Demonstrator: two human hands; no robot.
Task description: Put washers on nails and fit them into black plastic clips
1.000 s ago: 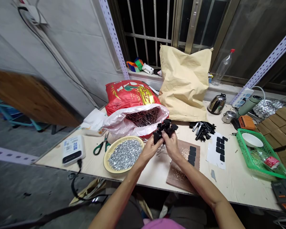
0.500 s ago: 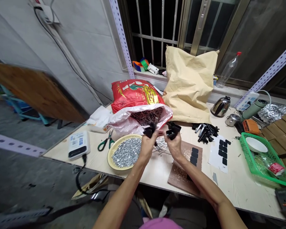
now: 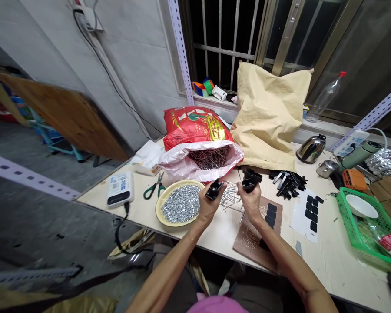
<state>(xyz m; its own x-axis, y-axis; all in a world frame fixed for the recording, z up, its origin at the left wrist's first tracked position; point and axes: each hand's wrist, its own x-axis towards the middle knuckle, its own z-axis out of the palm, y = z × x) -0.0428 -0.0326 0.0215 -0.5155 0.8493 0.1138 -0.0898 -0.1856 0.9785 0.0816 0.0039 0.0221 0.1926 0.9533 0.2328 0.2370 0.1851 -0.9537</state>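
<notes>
My left hand (image 3: 207, 208) is closed round a small black plastic part (image 3: 214, 189), just right of a yellow bowl (image 3: 159, 217) of small silvery metal pieces. Several black plastic parts (image 3: 250, 181) are bunched in my right hand (image 3: 250, 202), whose fingers wrap round them. The two hands are apart, both raised above the table. Between and behind them lies a loose pile of long metal pins (image 3: 230, 196). Beyond stands a red bag (image 3: 192, 126), its mouth open on dark reddish screws (image 3: 210, 157). What exactly the black parts are, I cannot tell.
Green-handled scissors (image 3: 153, 189) and a white box device (image 3: 120, 189) lie left. On the right are a brown board (image 3: 247, 237) with black pads, a heap of black parts (image 3: 288, 184), a green basket (image 3: 345, 221) and a kettle (image 3: 311, 148). A large paper sack (image 3: 270, 117) stands behind.
My hands, close together before with fingers nearly touching, have drawn apart. The left one now shows its black part turned upward. The whole view has shifted slightly.
</notes>
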